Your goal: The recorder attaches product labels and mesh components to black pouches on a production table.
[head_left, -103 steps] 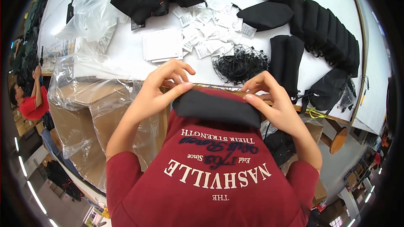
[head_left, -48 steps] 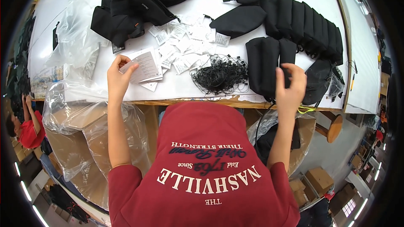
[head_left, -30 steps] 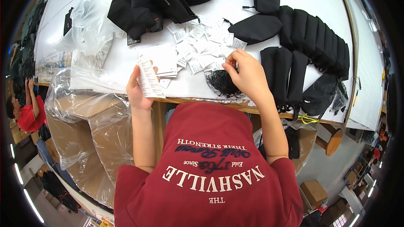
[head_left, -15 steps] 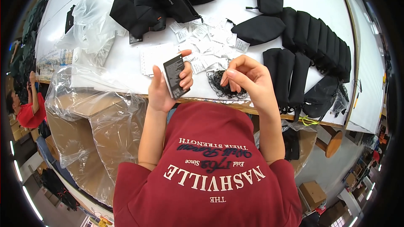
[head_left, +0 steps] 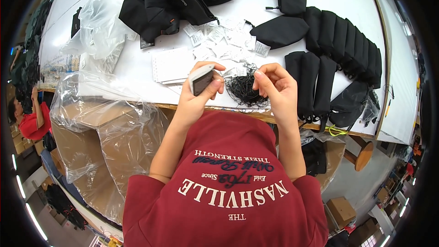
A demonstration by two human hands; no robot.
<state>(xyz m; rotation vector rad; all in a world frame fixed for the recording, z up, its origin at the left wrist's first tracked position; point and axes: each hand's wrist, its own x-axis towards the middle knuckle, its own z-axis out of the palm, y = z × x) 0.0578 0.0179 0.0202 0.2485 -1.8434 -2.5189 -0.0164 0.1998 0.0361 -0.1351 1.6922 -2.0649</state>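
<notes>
My left hand [head_left: 191,101] is closed round a small stack of dark printed cards with pale edges [head_left: 202,83], now tilted so that its edge shows. To its right my right hand [head_left: 282,92] is raised with thumb and fingertips pinched together; anything between them is too thin to make out. A tangle of thin black strings [head_left: 242,92] lies on the table between the hands, partly behind the right fingers. Beyond it spreads a loose heap of small white printed labels [head_left: 224,45]. A stack of white cards [head_left: 170,65] lies behind my left hand.
Black fabric pouches [head_left: 192,0] pile up at the far side; a row of black rolled pouches [head_left: 343,41] lines the right. Clear plastic bags [head_left: 98,27] lie at left. Plastic-covered cardboard boxes [head_left: 109,142] stand by the table's front edge. Another person in red [head_left: 36,121] is far left.
My left hand has turned the card stack from face-on to edge-up and moved slightly right, with the thumb across it. My right hand has shifted a little, its fingers still pinched.
</notes>
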